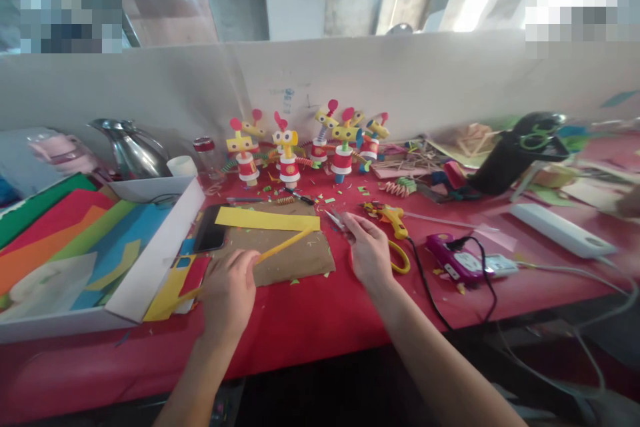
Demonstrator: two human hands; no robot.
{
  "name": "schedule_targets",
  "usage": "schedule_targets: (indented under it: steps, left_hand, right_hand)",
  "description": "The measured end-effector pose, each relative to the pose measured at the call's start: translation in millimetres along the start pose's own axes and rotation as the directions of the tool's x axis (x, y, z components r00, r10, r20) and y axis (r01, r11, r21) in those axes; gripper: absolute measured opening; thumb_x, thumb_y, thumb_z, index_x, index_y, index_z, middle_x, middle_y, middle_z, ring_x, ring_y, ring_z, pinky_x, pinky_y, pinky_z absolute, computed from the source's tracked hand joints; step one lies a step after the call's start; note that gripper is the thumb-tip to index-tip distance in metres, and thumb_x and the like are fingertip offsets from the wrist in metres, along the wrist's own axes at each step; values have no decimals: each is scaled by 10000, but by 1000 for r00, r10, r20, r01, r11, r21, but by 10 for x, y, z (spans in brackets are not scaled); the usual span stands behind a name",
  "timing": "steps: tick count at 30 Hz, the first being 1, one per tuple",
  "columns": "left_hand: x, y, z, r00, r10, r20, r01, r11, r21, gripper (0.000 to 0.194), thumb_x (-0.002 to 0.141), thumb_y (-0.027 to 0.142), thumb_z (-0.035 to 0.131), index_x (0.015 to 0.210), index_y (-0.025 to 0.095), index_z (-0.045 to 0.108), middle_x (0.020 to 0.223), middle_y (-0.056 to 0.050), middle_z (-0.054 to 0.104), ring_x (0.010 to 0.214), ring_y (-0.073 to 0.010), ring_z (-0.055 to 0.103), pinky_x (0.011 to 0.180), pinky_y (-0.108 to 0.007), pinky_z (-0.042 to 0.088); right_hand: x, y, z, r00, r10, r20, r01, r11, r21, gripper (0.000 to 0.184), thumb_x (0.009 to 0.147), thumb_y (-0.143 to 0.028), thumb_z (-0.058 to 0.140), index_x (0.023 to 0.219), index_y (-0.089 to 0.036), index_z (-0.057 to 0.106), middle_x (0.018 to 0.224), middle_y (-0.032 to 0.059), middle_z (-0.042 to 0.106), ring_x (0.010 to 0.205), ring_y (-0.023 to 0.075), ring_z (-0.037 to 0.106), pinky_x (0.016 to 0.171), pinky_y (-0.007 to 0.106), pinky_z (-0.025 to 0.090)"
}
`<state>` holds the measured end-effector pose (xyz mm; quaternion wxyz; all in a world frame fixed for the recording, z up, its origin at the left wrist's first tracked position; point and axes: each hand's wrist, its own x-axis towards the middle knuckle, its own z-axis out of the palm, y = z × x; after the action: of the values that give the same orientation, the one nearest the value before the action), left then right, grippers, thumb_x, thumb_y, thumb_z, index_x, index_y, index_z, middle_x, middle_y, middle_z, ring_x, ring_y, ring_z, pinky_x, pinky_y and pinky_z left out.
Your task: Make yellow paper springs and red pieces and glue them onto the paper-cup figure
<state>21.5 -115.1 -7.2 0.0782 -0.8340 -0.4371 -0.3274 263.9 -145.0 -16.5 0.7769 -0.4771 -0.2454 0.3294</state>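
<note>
My left hand (231,287) pinches a narrow yellow paper strip (285,245), which slants up to the right over a brown cardboard sheet (280,260). Its other end sticks out on the left side of the hand. My right hand (369,250) is closed around a pair of scissors, the metal blades (336,219) pointing up and left and a yellow handle loop (401,257) showing at the right. A wider yellow paper band (267,219) lies across the cardboard and the corner of a black phone (210,230). Yellow and red paper pieces (173,287) lie left of my left hand.
Several paper-cup figures (289,161) stand at the back. A white box (155,240) of coloured sheets sits left, near a metal jug (131,147). On the right are a yellow glue gun (393,219), a purple power strip (453,259), cords and a black holder (510,153).
</note>
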Motion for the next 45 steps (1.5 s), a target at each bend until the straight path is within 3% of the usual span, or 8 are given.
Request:
schedule_targets:
  steps: [11, 17, 22, 30, 33, 37, 41, 45]
  left_hand:
    - [421, -22, 328, 906, 391, -164, -385, 921, 67, 228, 897, 121, 518, 1027, 212, 681, 952, -62, 734, 988, -225, 615, 986, -433, 299]
    - [293, 47, 490, 972, -87, -217, -5, 919, -394, 167, 830, 288, 656, 968, 229, 729, 969, -96, 717, 946, -247, 616, 890, -379, 399]
    - [467, 154, 568, 796, -357, 490, 578, 202, -791, 252, 672, 392, 777, 794, 176, 736, 724, -36, 697, 694, -179, 618, 664, -279, 450]
    - [661, -208, 658, 668, -586, 459, 361, -285, -888, 311, 481, 325, 886, 622, 146, 674, 591, 25, 619, 498, -39, 494, 468, -170, 330]
    - [644, -292, 677, 677, -622, 392, 304, -248, -920, 281, 538, 332, 867, 693, 163, 706, 720, -13, 699, 650, -82, 623, 540, -175, 414]
    - [588, -194, 662, 878, -468, 106, 236, 230, -944, 230, 727, 311, 751, 936, 216, 761, 1051, -60, 734, 993, -184, 662, 904, -320, 502]
    - [534, 14, 578, 991, -130, -7, 72, 592, -803, 265, 883, 305, 566, 1092, 262, 724, 1240, -61, 664, 1169, -198, 592, 1041, -376, 446]
    - [524, 146, 557, 990, -123, 67, 119, 493, -862, 279, 881, 359, 565, 1091, 254, 715, 1280, -80, 629, 1165, -215, 597, 992, -358, 487]
  right_hand:
    - [-17, 185, 360, 488, -408, 772, 865, 103, -492, 151, 878, -195, 637, 954, -285, 732, 862, 6, 750, 912, 206, 607, 958, 425, 299]
    - [-39, 326, 354, 683, -424, 595, 728, 331, -600, 81, 860, -189, 643, 823, -216, 709, 793, 14, 742, 779, 177, 641, 789, 329, 368]
    - [-62, 366, 379, 717, -282, 638, 678, 498, -541, 89, 858, -164, 625, 830, -216, 693, 802, -1, 754, 773, 176, 677, 790, 300, 397]
    - [105, 341, 214, 750, -306, 586, 661, 388, -643, 164, 897, -236, 536, 813, -219, 676, 800, 27, 739, 761, 206, 648, 753, 317, 395]
    - [139, 295, 160, 851, -308, 425, 525, 492, -695, 202, 892, -310, 522, 783, -216, 664, 728, 33, 715, 702, 204, 632, 691, 304, 420]
    - [26, 255, 243, 938, -11, 346, 207, 819, -535, 488, 899, -578, 439, 703, -184, 649, 598, 47, 673, 584, 179, 626, 589, 276, 435]
    - [-126, 278, 385, 801, 260, 539, -64, 933, -355, 501, 825, -644, 523, 816, -167, 675, 693, 40, 695, 633, 154, 633, 551, 235, 421]
    - [-174, 304, 422, 774, 275, 570, -104, 943, -315, 322, 750, -495, 675, 742, -175, 641, 653, -9, 651, 575, 117, 583, 569, 229, 442]
